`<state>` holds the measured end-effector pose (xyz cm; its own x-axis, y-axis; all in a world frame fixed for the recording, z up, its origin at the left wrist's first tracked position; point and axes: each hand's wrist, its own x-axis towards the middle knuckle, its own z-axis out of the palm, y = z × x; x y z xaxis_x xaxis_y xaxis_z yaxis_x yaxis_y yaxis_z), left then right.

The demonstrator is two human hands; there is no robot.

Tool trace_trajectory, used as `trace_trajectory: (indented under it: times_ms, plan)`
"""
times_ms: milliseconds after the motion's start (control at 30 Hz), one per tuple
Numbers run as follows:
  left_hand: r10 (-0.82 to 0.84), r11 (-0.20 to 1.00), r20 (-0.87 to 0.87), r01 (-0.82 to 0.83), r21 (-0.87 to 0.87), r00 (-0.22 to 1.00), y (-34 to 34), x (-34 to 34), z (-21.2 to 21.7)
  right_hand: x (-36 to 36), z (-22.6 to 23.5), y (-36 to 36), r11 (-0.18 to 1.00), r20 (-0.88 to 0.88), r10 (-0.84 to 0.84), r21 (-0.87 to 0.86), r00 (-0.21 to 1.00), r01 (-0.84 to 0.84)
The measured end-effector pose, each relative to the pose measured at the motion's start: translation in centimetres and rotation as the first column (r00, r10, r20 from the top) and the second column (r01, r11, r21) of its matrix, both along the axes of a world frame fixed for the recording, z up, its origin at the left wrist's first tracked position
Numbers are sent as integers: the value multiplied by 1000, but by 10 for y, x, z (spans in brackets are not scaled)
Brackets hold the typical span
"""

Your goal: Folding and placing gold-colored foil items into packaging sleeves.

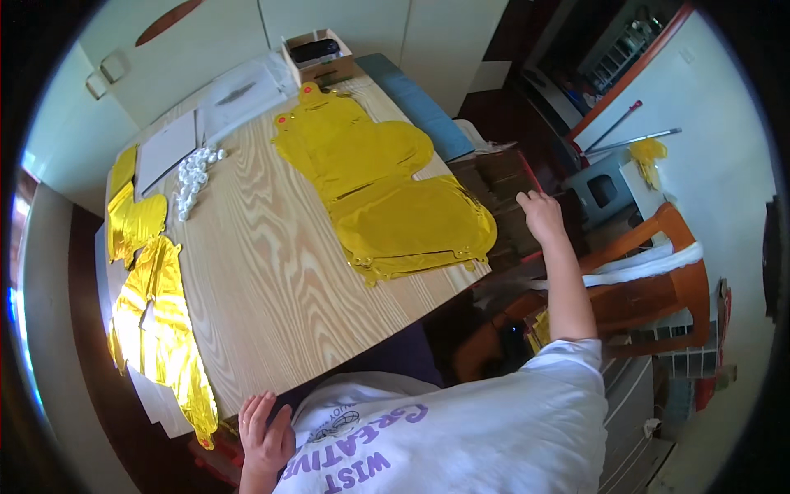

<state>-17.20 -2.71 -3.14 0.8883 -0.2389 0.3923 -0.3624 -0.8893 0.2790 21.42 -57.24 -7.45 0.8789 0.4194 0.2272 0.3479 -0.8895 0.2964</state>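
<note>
The right hand was held open and empty just off the bench's right edge. The flat gold foil balloons lay nearest it, to its left, their long axis running away along the bench. The left hand was rested open and empty at the near edge, well apart from them.

A pale wooden table with a strong grain filled the middle of the view. Behind it stood white cupboard doors, one bearing a reddish oval handle. To the right, an orange wooden chair stood near the table's corner, with a grey stool beyond it. A white wall with a reddish trim strip rose on the right side. Daylight fell brightly across the tabletop, while the floor beside the table lay in shadow.
</note>
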Motion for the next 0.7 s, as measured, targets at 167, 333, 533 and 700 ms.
trace_trajectory:
  times_ms: [167,333,533,700]
  plan:
    - [-21,999,17,22,-24,1000,-4,14,-5,-11,-29,-25,994,-174,26,-96,984,-43]
    - [-38,998,-1,38,-41,999,-9,19,-3,11,-85,61,988,-551,-7,126,835,91]
    - [71,997,121,-76,34,990,27,24,23,34,-147,54,950,-476,76,301,876,81]
    - [449,893,-16,-449,22,893,91,-11,51,50,-157,-35,755,-275,46,639,960,147]
